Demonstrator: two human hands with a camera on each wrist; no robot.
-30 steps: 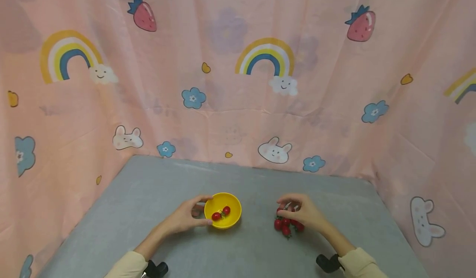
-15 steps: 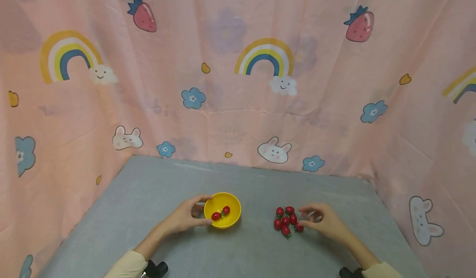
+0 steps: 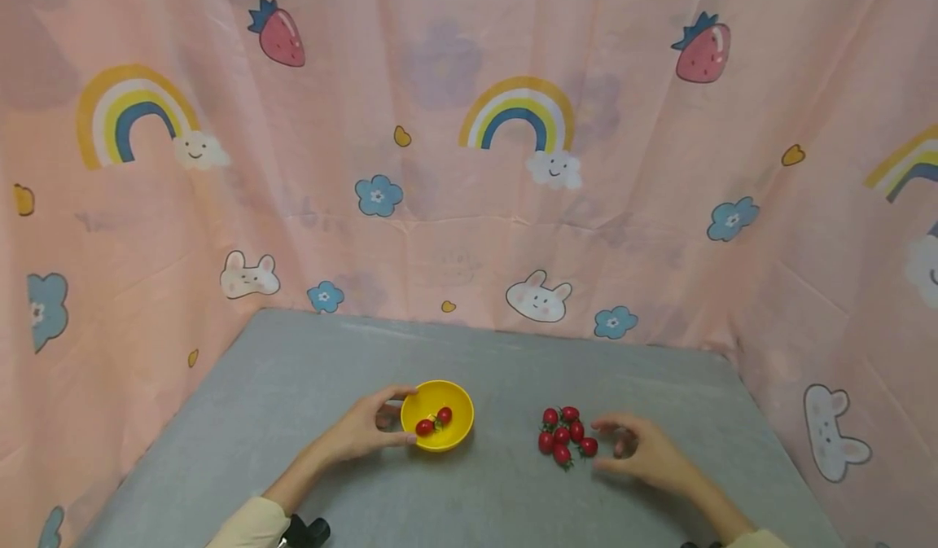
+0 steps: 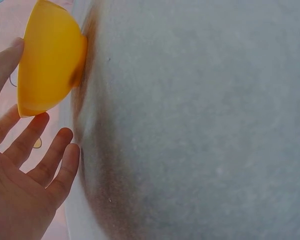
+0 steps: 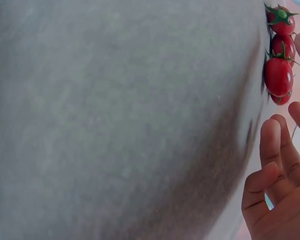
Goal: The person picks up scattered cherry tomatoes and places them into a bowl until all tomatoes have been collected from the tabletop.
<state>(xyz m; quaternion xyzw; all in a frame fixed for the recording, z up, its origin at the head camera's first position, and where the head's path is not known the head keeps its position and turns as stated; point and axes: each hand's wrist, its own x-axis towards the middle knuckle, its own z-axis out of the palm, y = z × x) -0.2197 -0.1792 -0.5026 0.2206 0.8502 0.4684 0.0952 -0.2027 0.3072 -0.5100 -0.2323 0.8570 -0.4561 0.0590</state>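
Your left hand rests on the grey table against the left side of a small yellow bowl. The thumb curls over the far rim and the fingers wrap the near side, so the hand holds the bowl. The bowl sits upright, its mouth facing up, a little left of the table's middle and close to you. Inside it lie two red cherry tomatoes side by side, the pair running from lower left to upper right. In the left wrist view the bowl shows from outside, with your fingertips close under its rim.

To the right of the bowl, well apart from it, a cluster of cherry tomatoes lies on the table. About six can be counted, with green stems. The cluster is slightly longer from far to near than it is wide.

Your right hand rests just to the right of that cluster, fingers loosely bent and spread, holding nothing. Thumb and forefinger point left toward the tomatoes, and the nearest fingertip is just beside the rightmost fruit. In the right wrist view the tomatoes line up along the top right edge, with your fingers apart from them

A pink cloth printed with rainbows, rabbits and strawberries hangs round the table
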